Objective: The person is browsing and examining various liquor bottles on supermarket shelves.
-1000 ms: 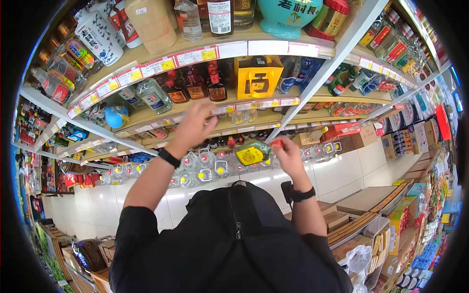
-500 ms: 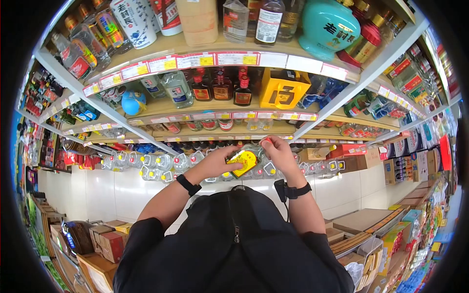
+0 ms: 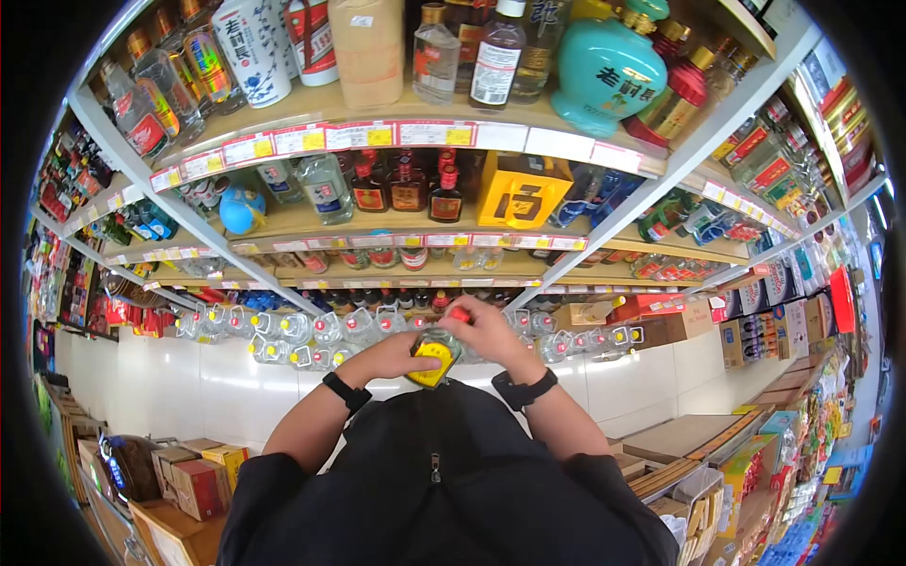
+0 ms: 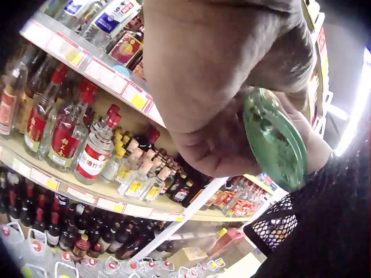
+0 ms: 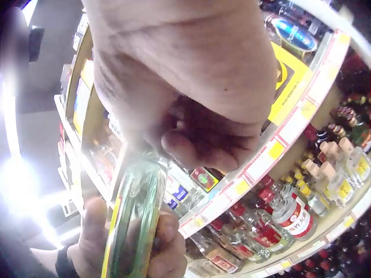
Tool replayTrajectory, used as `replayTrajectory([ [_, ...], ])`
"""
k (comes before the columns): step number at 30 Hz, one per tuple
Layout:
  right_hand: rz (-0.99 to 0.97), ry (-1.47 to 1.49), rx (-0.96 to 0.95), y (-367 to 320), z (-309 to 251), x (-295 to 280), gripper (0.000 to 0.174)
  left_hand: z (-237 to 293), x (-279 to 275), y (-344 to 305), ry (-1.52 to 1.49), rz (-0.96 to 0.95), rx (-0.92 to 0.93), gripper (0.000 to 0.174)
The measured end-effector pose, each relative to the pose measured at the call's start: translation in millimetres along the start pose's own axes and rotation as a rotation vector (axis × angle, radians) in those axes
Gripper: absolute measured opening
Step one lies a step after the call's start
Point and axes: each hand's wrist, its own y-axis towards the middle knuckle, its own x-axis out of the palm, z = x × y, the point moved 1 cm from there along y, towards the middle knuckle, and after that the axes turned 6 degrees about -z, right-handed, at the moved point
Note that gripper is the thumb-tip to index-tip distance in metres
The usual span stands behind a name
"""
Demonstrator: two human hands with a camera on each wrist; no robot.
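The glass bottle (image 3: 440, 353), just below the frame's centre, should feel solid, slick and breakable, best held round its body, where my left hand (image 3: 385, 360) grips while my right hand (image 3: 488, 332) pinches the red cap (image 3: 460, 314).

The person wears a black top (image 3: 377, 524) whose short, loose sleeves, left (image 3: 274, 491) and right (image 3: 615, 486), end near the elbows. Down the middle of the black fabric runs a dark zip with a small silvery pull (image 3: 435, 462). A plain black band (image 3: 347, 391) circles the left wrist; another black band (image 3: 528, 389), with a dark, blocky piece, circles the right.
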Motion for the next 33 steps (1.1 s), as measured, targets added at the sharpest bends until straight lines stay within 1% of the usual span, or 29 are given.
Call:
replayTrajectory([
  [1,-0.014,-0.045,-0.011,0.4,-3.8,1.0,0.027,2.1,0.9,-0.1,0.007,-0.062,-0.047,0.056],
  [2,-0.027,-0.09,-0.021,-0.1,-8.3,0.5,0.028,-3.3,6.1,-0.1,-0.017,0.016,0.0,0.051],
  [4,-0.075,-0.164,-0.005,-0.9,-10.2,-2.4,0.032,2.7,8.3,-4.2,0.004,0.045,-0.044,0.05],
  [6,-0.11,-0.198,-0.061,-0.9,-1.7,-4.1,0.033,10.1,10.6,-11.5,0.077,0.105,-0.095,0.048],
  [7,-0.132,-0.215,-0.093,0.1,1.7,-4.5,0.034,-5.4,15.0,-10.3,0.037,0.128,-0.068,0.049],
  [8,-0.155,-0.109,-0.072,1.0,4.5,-6.5,0.031,-33.5,20.6,-6.2,-0.003,0.153,-0.042,0.049],
  [9,-0.095,-0.135,-0.006,2.3,-1.1,-15.3,0.031,-50.3,24.2,-6.2,-0.042,0.176,-0.015,0.049],
  [11,0.027,-0.181,0.127,6.0,-19.6,-44.0,0.03,-50.1,26.3,-17.1,-0.061,0.208,-0.038,0.048],
  [13,0.273,-0.283,0.002,11.0,-26.7,-72.2,0.034,-49.3,28.8,-30.1,-0.109,0.251,-0.033,0.047],
  [14,0.346,-0.356,-0.087,17.0,-26.1,-87.9,0.031,-62.5,28.9,-34.8,-0.098,0.254,-0.09,0.044],
  [17,0.507,-0.497,-0.343,30.0,-38.3,-126.5,0.025,-72.3,29.1,-53.8,-0.147,0.317,-0.123,0.042],
  [20,0.539,-0.516,-0.303,36.6,-55.8,-141.9,0.024,-71.0,28.7,-68.9,-0.255,0.371,-0.155,0.039],
  [23,0.54,-0.585,-0.359,48.8,-37.8,-139.3,0.023,-81.1,28.0,-77.4,-0.193,0.423,-0.16,0.034],
  [26,0.452,-0.501,-0.282,52.0,-25.3,-112.5,0.024,-84.6,33.0,-81.2,-0.275,0.471,-0.11,0.038],
  [28,0.383,-0.483,-0.211,48.8,-20.5,-88.5,0.026,-89.9,35.2,-80.0,-0.267,0.463,-0.106,0.038],
  [30,0.162,-0.459,-0.216,48.2,-8.6,-58.9,0.029,-95.5,36.4,-80.5,-0.249,0.456,-0.105,0.041],
  [32,-0.114,-0.344,-0.083,39.2,-8.9,-27.1,0.034,-99.5,37.8,-76.9,-0.225,0.438,-0.104,0.044],
  [33,-0.178,-0.305,-0.098,36.4,-5.2,-13.0,0.036,-105.9,38.6,-74.0,-0.206,0.425,-0.11,0.043],
])
